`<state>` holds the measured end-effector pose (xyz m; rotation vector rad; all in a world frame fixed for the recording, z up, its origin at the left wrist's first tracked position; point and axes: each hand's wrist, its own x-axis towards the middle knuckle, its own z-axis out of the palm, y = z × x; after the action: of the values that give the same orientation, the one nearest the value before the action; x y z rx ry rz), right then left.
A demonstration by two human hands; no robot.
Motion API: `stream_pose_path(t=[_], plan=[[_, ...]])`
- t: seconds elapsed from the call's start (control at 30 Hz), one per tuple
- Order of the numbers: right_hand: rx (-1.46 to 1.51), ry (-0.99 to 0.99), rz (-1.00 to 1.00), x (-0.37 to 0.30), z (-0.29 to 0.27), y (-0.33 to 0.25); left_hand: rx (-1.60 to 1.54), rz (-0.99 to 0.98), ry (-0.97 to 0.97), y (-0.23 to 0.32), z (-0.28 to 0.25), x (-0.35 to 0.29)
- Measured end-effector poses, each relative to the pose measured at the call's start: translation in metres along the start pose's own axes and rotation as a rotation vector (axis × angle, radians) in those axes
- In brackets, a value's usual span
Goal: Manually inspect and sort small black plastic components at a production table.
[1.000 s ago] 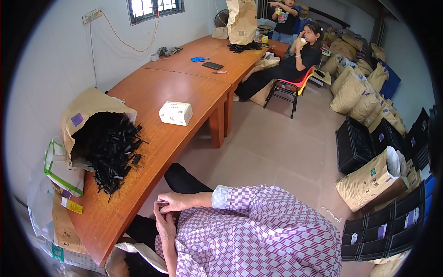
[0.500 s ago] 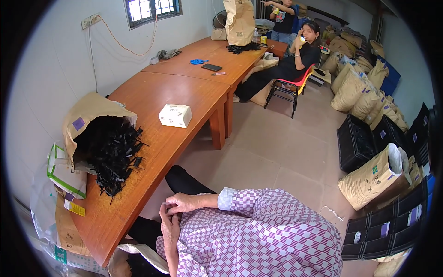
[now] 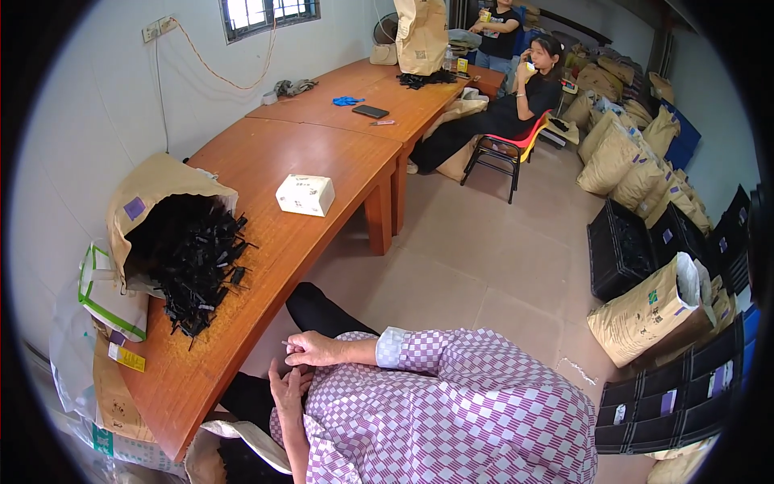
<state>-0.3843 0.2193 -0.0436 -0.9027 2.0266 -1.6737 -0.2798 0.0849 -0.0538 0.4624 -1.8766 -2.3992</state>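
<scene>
My right hand [image 3: 316, 348] is closed in a pinch in front of my checkered shirt, and a small thin dark piece [image 3: 286, 343] sticks out from its fingertips; its exact kind is too small to tell. Just below it is my left hand [image 3: 289, 393], its fingers apart and holding nothing that I can see. Both hands are beside the table edge, over my lap. On the table, a heap of small black plastic parts [image 3: 197, 270] spills from the mouth of a brown paper sack [image 3: 165, 173] lying on its side.
The long wooden table [image 3: 298, 145] bears a white box [image 3: 305, 195], a black phone [image 3: 370, 111] and a blue glove-like item [image 3: 348, 101]. An open sack [image 3: 242, 436] stands by my lap. Black crates [image 3: 619, 250] and brown sacks [image 3: 645, 310] line the right. A person [image 3: 524, 97] sits drinking.
My hands have come apart: the right one has lifted slightly with a small dark piece showing at its fingertips, and the left one's fingers have spread. The standing person's outstretched arm has come down.
</scene>
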Motion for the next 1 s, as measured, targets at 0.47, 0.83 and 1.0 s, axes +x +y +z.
stream_pose_path(t=[0.47,0.83,1.0], plan=[[-0.01,-0.169,0.035,0.008,0.002,-0.037,-0.014,0.171,0.056,0.042,0.016,-0.026],[0.283,-0.283,0.279,-0.011,0.01,-0.077,-0.053,0.278,0.17,0.045,0.012,-0.036],[0.249,-0.305,0.242,-0.012,0.017,-0.083,0.062,0.337,0.213,0.042,0.01,-0.039]])
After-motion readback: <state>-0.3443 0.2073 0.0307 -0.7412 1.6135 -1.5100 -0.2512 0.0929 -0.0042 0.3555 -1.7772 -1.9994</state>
